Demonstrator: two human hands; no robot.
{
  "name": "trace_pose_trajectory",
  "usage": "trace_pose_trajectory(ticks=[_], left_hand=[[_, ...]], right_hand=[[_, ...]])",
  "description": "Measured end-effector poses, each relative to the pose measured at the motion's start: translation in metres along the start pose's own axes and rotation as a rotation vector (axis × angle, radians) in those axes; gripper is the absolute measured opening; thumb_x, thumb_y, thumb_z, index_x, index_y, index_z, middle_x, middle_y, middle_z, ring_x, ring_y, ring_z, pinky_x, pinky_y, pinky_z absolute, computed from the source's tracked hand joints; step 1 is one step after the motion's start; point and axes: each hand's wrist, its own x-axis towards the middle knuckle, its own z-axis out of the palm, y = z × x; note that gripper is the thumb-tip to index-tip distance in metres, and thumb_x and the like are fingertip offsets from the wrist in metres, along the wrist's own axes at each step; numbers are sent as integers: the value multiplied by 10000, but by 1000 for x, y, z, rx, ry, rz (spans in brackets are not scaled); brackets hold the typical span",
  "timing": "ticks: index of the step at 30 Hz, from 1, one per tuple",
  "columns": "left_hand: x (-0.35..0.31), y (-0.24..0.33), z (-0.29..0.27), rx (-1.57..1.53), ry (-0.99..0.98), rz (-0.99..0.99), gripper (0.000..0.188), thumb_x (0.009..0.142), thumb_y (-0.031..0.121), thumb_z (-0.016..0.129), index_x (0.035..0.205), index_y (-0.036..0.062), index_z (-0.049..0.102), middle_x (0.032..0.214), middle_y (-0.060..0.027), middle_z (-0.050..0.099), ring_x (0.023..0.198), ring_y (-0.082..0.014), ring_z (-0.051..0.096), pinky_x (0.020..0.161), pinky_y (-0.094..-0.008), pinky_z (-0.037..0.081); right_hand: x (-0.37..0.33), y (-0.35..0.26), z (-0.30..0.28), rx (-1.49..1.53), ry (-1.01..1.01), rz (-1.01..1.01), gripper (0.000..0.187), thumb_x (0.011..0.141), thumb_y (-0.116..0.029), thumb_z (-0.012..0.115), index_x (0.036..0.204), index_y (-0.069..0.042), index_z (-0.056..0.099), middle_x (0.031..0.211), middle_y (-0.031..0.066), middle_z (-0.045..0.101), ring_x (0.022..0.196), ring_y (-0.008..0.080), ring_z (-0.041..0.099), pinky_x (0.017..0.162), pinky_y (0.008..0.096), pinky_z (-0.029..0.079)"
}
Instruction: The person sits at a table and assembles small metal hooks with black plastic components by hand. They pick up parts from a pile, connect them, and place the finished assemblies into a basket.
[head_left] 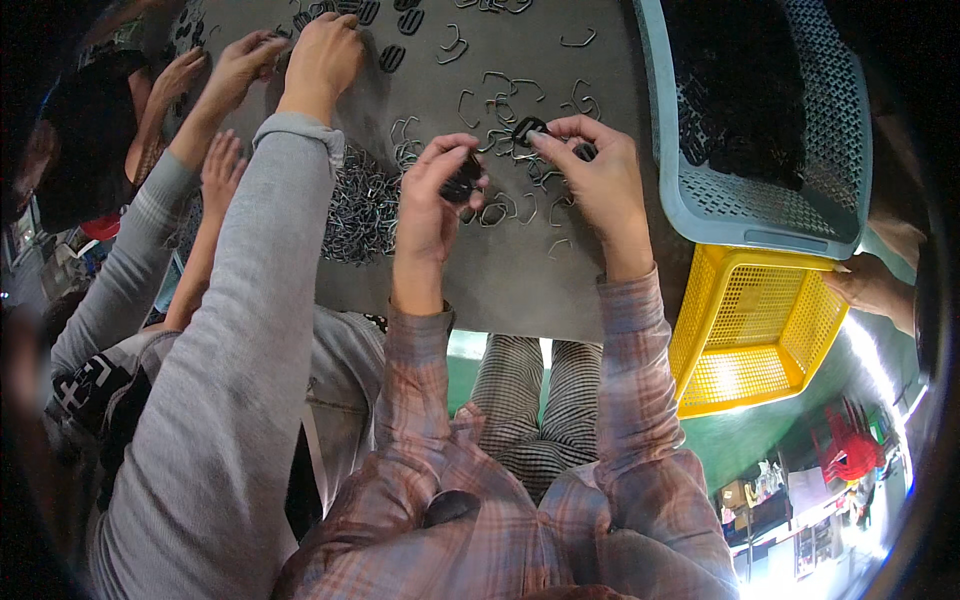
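Observation:
Both of my hands are raised over a grey table, with bent wire pieces around them. My left hand (428, 190) is closed around several dark plastic buckles (461, 186), partly hidden by its fingers. Between the thumb and forefinger of my right hand (605, 178) is a black slotted buckle (526, 130). Another black piece (586, 151) shows under the fingers of that hand. Loose C-shaped wire hooks (524, 205) lie scattered below and beyond my hands. A dense heap of metal hooks (358, 210) sits just left of my left hand.
A light blue basket (690, 222) with dark pieces inside stands at the right, above a yellow basket (690, 345) that another person's hand (865, 285) touches. On the left, a co-worker's grey-sleeved arm (240, 250) reaches toward black buckles (392, 58). More hands are at the far left.

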Motion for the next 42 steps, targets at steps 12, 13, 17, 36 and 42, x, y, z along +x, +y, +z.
trace_pose_trajectory(ticks=[12,13,17,36,42], left_hand=[[-10,16,41,587,407,715,117,813,68,700,902,8,652,820,-3,565,718,-67,530,619,-202,424],[-14,23,52,530,415,741,111,815,63,698,902,14,650,822,-4,563,723,-66,529,623,-202,425],[-26,43,133,474,126,887,147,793,26,694,935,25,657,845,-17,656,773,-81,580,719,-208,455],[74,-25,58,1709,-183,1011,455,954,303,410,1381,146,406,1452,-11,372,1364,-254,288,1095,-587,134],[-14,-23,-51,1571,89,649,483,933,266,433,1370,64,404,1454,-76,360,1369,-265,279,1107,-534,162]], right_hand=[[-39,-7,5,-758,107,-178,311,819,-240,676,1076,-93,582,695,112,638,611,294,642,497,359,468],[-50,-18,2,-643,197,-248,289,815,-202,679,1065,-88,589,740,108,644,601,269,635,495,340,463],[-80,-61,-33,-413,672,-578,240,810,-57,660,1042,-34,602,1001,94,643,737,155,590,613,248,448],[-65,77,18,-958,383,-310,679,847,-290,595,1413,-47,309,1461,255,236,1365,429,184,1089,530,192],[39,40,52,-1016,499,-417,718,891,-495,470,1429,-52,296,1488,220,221,1385,414,146,1113,546,115]])
